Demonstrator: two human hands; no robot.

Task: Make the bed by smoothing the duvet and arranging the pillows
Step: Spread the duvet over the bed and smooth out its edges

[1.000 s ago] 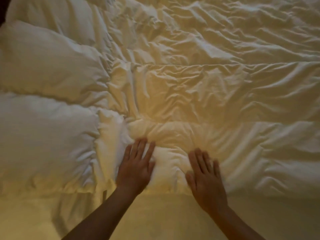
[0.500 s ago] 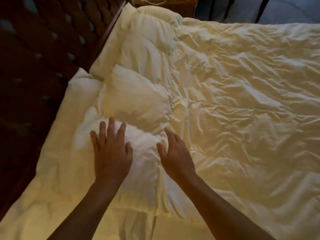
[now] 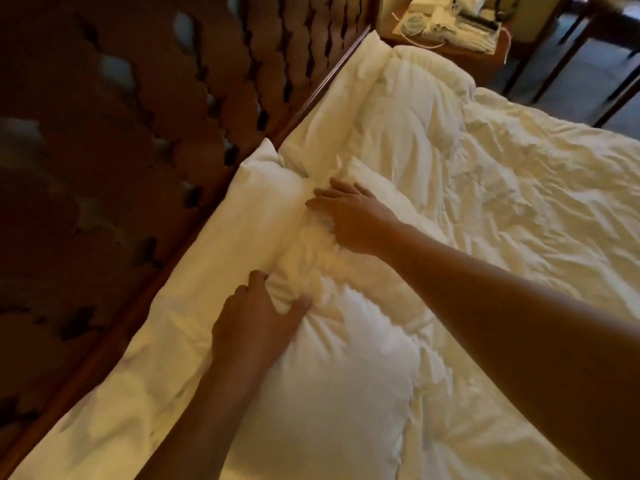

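The left hand [image 3: 258, 315] pinches a bunch of the near pillow [image 3: 332, 368] at lower centre; the right hand [image 3: 353, 216] lies flat, fingers straight, on the far pillow [image 3: 391, 195]; wrinkled duvet [image 3: 536, 209] fills the right; bedside table [image 3: 485, 39] upper right, no writing legible.

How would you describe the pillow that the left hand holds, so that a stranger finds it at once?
Start at the dark wooden headboard along the left of the bed. Two white pillows lie flat against it, end to end; the pillow meant lies on the bed just beside the nearer one. It alone is puffy and creased at its top edge, where the left hand grips its cloth.
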